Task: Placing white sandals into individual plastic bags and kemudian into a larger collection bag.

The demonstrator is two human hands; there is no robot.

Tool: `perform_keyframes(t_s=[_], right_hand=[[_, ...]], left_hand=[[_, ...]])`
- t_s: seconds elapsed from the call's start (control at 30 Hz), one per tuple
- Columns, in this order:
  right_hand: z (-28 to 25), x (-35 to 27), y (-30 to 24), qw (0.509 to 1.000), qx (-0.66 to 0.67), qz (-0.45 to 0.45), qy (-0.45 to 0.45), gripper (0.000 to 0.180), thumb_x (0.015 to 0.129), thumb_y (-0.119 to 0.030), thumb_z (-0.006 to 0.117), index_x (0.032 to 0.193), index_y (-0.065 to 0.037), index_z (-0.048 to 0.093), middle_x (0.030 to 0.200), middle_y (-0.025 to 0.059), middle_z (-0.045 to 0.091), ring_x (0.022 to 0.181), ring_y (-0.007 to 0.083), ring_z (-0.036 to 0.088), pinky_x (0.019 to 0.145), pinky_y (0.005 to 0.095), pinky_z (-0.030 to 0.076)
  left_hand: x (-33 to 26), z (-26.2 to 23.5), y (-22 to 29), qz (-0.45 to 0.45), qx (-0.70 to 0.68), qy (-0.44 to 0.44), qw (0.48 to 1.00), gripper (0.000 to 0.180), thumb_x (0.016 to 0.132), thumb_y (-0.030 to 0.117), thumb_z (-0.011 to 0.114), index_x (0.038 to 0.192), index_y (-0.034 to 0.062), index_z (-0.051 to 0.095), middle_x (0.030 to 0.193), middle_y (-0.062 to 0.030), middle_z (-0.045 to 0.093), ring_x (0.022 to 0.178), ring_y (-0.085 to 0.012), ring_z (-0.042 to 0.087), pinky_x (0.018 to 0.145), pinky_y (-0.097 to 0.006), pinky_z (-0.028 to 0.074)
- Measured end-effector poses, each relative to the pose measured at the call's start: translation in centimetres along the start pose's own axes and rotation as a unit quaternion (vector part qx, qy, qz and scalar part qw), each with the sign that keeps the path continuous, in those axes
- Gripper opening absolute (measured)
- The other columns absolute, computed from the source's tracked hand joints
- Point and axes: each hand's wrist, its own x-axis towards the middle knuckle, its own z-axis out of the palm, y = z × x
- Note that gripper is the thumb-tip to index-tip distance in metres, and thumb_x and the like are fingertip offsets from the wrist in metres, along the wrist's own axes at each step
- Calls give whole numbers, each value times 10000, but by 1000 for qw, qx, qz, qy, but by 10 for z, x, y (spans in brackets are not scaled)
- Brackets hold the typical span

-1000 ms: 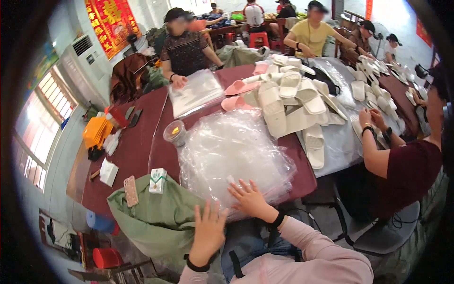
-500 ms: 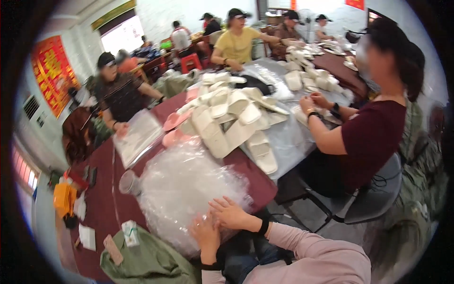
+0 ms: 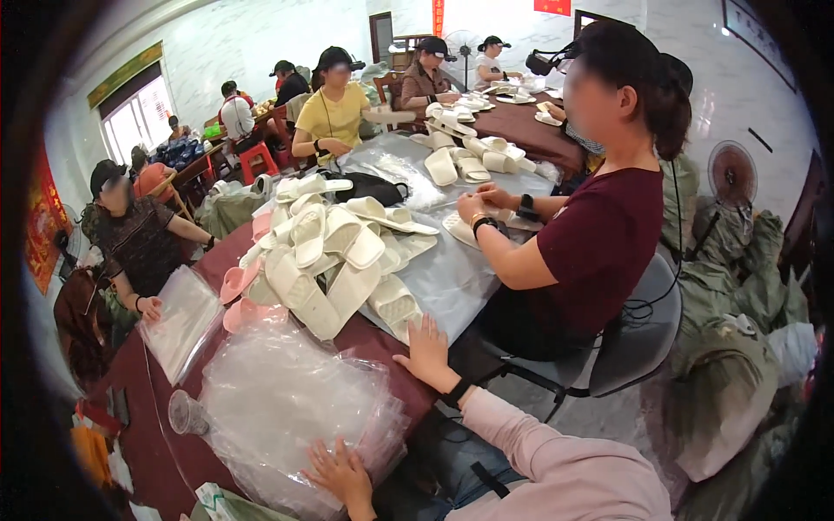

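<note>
Flat on the near edge of a stack of clear plastic bags (image 3: pixel 287 399), my left hand (image 3: pixel 340 476) has its fingers spread. My right hand (image 3: pixel 426 354) is open too, with nothing in it. It hovers over or rests on the table's near edge, just below the closest cream slipper (image 3: pixel 393 306); whether it touches anything I cannot tell. A large heap of cream slippers (image 3: pixel 300 286) lies beyond the bags, with a few pink slippers (image 3: pixel 248 314) on its left side.
A clear plastic cup (image 3: pixel 186 412) stands left of the bags on the maroon tablecloth (image 3: pixel 143 434). Another stack of clear bags (image 3: pixel 181 321) lies by a co-worker in dark clothes (image 3: pixel 143 234). To my right, a person in a maroon shirt (image 3: pixel 599 226) sits on a grey chair (image 3: pixel 647 321).
My right hand has lifted off the bags and reached right toward the slippers. My left hand stays on the bags. The bags look flatter, and the whole view has turned rightward.
</note>
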Motion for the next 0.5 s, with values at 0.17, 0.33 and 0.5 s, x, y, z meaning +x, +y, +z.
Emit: perform_keyframes(t_s=[0.17,0.33,0.5], right_hand=[[16,15,-1,997,-46,12,-63,776,693,-481,693,1316,-117,406,1328,307,343,1180,417,380,892,513,384],[24,30,11,997,-41,13,-57,720,687,-439,705,1280,-127,441,1258,283,418,1120,391,427,835,481,419],[12,36,-10,989,43,44,-137,845,639,-353,758,1333,-107,342,1193,266,458,1094,405,456,836,459,432]], left_hand=[[-1,0,-1,-1,-11,7,1000,370,844,287,512,1198,189,551,1401,-129,345,1317,-340,252,1056,-604,47],[2,-7,3,24,-24,32,999,353,831,302,514,1121,115,591,1364,-166,380,1302,-366,271,1045,-628,70],[-24,84,-50,-1,-64,238,969,291,767,232,584,989,45,606,1293,-280,392,1294,-412,259,1041,-635,98]])
